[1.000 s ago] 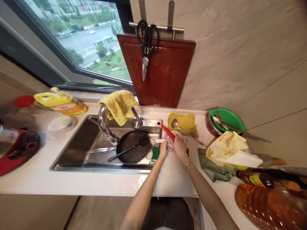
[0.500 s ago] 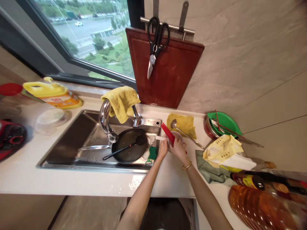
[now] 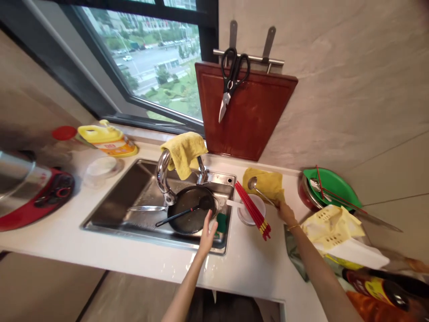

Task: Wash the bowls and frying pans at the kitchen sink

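Note:
My left hand (image 3: 207,237) hovers over the front of the sink with its fingers spread, empty, beside the green scrub sponge (image 3: 221,222). Under its fingertips lies a black frying pan (image 3: 187,223) in the sink, with a black ladle (image 3: 181,212) resting in it. My right hand (image 3: 286,213) has its fingers closed round the handle end of a metal ladle (image 3: 264,196), whose bowl rests on a yellow cloth (image 3: 273,180). Between my hands, a bundle of red chopsticks (image 3: 252,208) lies across a white bowl (image 3: 243,216) with a white handle sticking out.
A chrome faucet (image 3: 163,176) draped with a yellow towel (image 3: 186,150) rises behind the sink (image 3: 110,203). To the right are a green basin (image 3: 345,185), crumpled yellow packaging (image 3: 335,228) and a sauce bottle (image 3: 375,288). A cutting board (image 3: 244,116) and scissors (image 3: 231,82) hang on the wall.
The red chopsticks have been let go and now lie across the bowl. My left hand has moved left over the sink; my right hand has moved right onto the ladle's handle.

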Tool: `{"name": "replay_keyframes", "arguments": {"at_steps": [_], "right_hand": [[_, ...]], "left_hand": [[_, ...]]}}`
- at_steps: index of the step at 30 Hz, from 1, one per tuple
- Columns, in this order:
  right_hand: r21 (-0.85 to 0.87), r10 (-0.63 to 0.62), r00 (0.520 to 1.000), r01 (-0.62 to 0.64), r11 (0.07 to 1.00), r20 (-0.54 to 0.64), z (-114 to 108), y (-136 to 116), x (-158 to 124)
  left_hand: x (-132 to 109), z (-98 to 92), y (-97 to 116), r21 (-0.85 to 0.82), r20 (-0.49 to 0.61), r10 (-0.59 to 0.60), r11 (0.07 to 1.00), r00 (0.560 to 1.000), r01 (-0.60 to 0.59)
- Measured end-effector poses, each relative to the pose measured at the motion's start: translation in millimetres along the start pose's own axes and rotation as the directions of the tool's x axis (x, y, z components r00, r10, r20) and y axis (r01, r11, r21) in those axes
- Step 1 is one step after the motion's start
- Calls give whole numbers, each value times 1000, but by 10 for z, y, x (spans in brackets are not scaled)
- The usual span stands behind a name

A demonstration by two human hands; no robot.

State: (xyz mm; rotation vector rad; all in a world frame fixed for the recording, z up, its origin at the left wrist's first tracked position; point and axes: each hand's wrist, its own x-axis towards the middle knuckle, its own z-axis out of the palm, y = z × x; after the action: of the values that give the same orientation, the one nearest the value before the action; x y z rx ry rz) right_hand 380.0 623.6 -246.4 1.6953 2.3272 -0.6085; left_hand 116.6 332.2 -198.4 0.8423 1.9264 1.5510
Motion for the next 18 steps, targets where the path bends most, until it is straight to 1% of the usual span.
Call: {"name": "replay_keyframes", "arguments": {"at_steps": [2,4,6,9,11,14,16,18], "right_hand": [[-18,-79,997,79,997,-7,47,31,18],[-71,-164,986,162,984,-22,56,49,10],[-138,-218,975,212,968,-36,50,56,-11],[-185,-239,971,231,955,-23,20,62,-33],[-144,-219,976,216,966,-9,-29,85,-30],[8,-235,972,235,972,6,-158,156,-7],[124,-280,960,281,952,-21,-289,194,-2],[240,-298,948,316,918,-109,-466,193,-36]], "left_hand": [[-15,-158,-15,18,-57,-10,1000,998,11],[-8,-260,-26,27,-97,-22,999,995,25],[8,-313,-35,22,-133,-26,999,991,29],[49,-336,-38,-1,-174,-12,1000,985,12],[109,-342,-21,9,-187,15,1000,982,-13],[318,-356,52,69,-208,73,996,975,-59],[559,-354,135,104,-225,105,991,969,-83],[864,-325,242,127,-239,121,988,964,-93]]}}
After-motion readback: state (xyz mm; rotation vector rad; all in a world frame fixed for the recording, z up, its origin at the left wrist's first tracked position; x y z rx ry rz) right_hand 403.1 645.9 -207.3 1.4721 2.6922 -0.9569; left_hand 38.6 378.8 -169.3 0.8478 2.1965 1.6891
